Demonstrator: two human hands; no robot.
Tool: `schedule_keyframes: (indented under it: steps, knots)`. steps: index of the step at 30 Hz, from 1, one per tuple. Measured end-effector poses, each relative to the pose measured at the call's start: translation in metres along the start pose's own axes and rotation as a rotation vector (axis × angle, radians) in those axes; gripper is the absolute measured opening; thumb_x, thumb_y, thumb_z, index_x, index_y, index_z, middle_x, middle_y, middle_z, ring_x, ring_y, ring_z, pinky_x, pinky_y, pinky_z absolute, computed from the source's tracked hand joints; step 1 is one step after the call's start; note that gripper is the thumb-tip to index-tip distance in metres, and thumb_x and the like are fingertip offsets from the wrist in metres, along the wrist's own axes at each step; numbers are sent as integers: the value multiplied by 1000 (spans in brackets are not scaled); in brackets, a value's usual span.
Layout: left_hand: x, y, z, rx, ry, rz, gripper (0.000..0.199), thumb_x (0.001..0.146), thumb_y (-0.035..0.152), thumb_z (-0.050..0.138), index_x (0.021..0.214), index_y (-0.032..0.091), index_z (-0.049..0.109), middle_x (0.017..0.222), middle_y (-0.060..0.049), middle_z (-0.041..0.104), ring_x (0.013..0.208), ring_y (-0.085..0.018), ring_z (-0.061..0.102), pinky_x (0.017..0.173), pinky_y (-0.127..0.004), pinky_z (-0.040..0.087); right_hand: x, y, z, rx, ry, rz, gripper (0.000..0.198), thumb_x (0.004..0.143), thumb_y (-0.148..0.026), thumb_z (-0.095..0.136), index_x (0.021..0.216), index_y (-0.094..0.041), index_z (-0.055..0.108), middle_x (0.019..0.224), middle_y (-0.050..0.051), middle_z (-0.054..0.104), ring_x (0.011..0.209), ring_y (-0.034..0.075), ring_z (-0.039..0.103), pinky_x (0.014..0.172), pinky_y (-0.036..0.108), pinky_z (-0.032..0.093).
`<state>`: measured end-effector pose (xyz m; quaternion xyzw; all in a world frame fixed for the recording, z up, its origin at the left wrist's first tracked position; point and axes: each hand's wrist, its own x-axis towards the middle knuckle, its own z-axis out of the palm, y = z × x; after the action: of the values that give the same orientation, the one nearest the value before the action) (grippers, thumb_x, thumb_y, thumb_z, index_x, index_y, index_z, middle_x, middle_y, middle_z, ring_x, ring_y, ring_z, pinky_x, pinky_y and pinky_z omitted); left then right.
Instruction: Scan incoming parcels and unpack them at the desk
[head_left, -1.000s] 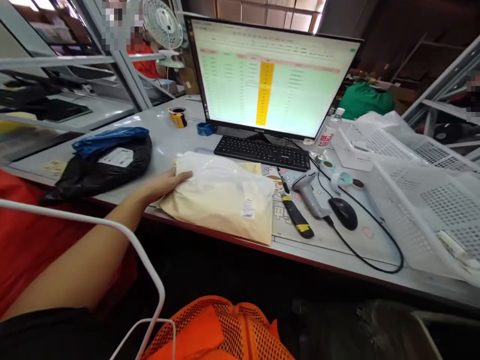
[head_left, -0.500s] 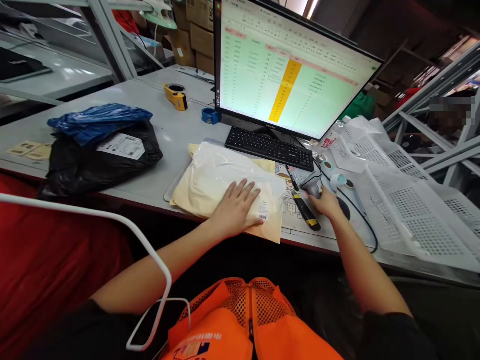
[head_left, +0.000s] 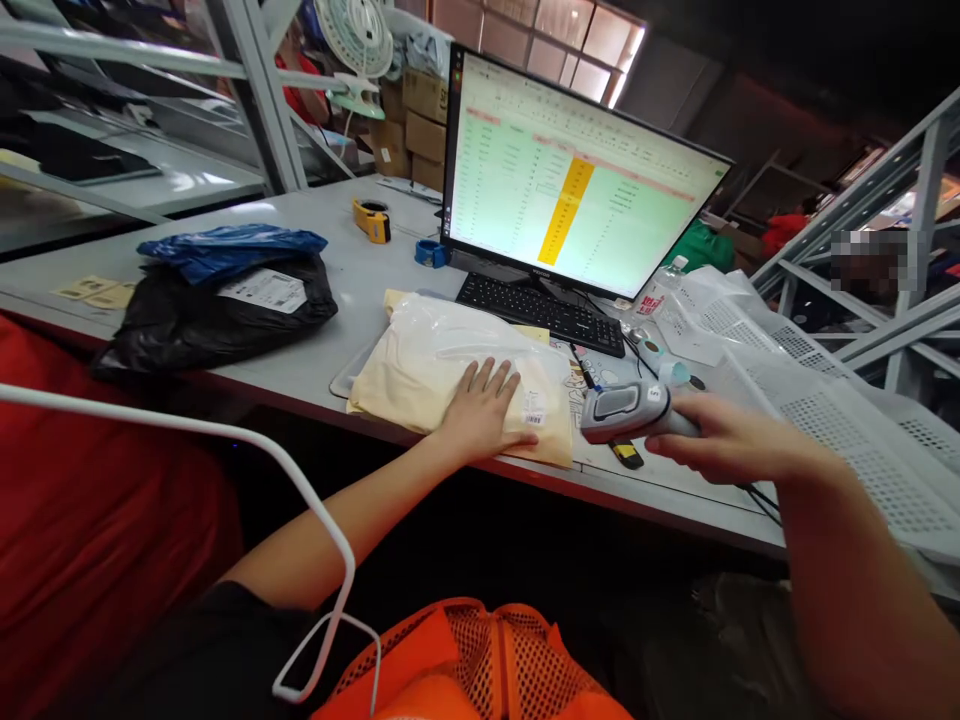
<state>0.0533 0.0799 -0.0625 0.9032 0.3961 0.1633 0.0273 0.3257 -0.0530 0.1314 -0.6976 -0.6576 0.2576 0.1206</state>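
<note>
My left hand [head_left: 484, 412] lies flat with fingers spread on a pale yellow package in clear plastic [head_left: 420, 360]. A small barcode label [head_left: 534, 408] shows on the package, just right of my fingers. My right hand [head_left: 724, 438] is wrapped round the handle of a grey barcode scanner [head_left: 626, 408], raised over the desk to the right of the package. The scanner's head points left, towards the label. Partly hidden under it is a black and yellow utility knife [head_left: 625, 455].
A monitor [head_left: 570, 190] with a spreadsheet stands behind a black keyboard [head_left: 540, 310]. Black and blue plastic parcels [head_left: 225, 310] lie at left, near a yellow tape dispenser [head_left: 373, 220] and a blue tape roll [head_left: 430, 253]. White perforated baskets [head_left: 840, 420] stand at right. A white tube [head_left: 300, 480] crosses the lower left.
My right hand has lifted the scanner off the desk and turned it left towards the package. My left hand stays on the package. The view has tilted up a little.
</note>
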Motion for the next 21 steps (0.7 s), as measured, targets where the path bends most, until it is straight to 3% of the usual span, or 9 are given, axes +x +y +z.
schedule_keyframes:
  steps: [3,5,9,12,14,16,18,21]
  knots:
    - [-2,3,-6,27,18,7,108,89,87,53,164,10,41,174,-19,29,163,-43,22,134,-58,12,-8,-23,6,-58,-203,-121,31,88,-50,71,99,-22,78,77,2,69,56,13,55,46,23,42]
    - [-5,1,-15,40,27,22,104,91,85,53,163,10,43,173,-18,32,162,-41,25,134,-57,14,-2,-21,11,-65,-198,-135,30,92,-48,67,106,-23,76,81,2,70,60,15,58,49,23,43]
    - [-15,-14,-33,64,27,29,96,91,81,58,161,16,48,174,-16,33,163,-40,24,134,-56,14,28,20,22,-169,25,-55,37,95,-53,63,115,-24,74,87,3,73,72,21,66,59,28,47]
    - [-28,-27,-34,122,-91,66,120,69,77,84,167,23,39,177,-17,22,163,-48,15,131,-65,13,60,66,36,-332,285,93,37,97,-52,62,109,-19,73,102,10,76,92,28,72,75,32,51]
    - [-40,-31,-29,186,-159,83,127,62,58,96,169,28,34,177,-18,19,162,-51,14,129,-69,16,80,94,50,-372,373,203,38,99,-50,60,114,-16,70,112,16,76,104,32,72,83,34,51]
    - [-54,-33,-26,209,-152,94,109,72,34,91,167,31,37,175,-16,26,160,-48,25,127,-66,24,93,115,65,-359,398,286,41,101,-47,58,124,-13,66,122,19,74,114,34,71,89,36,51]
    - [-67,-39,-30,132,-122,121,84,83,16,71,162,32,48,168,-10,43,154,-38,45,125,-56,35,101,128,77,-340,401,323,46,101,-44,59,135,-13,61,132,21,71,121,36,69,93,37,50]
    - [-83,-63,-53,-88,2,25,72,83,8,52,149,34,62,151,1,65,136,-24,65,115,-37,50,107,136,86,-372,375,344,52,100,-42,59,143,-13,55,136,22,69,124,36,68,93,39,50]
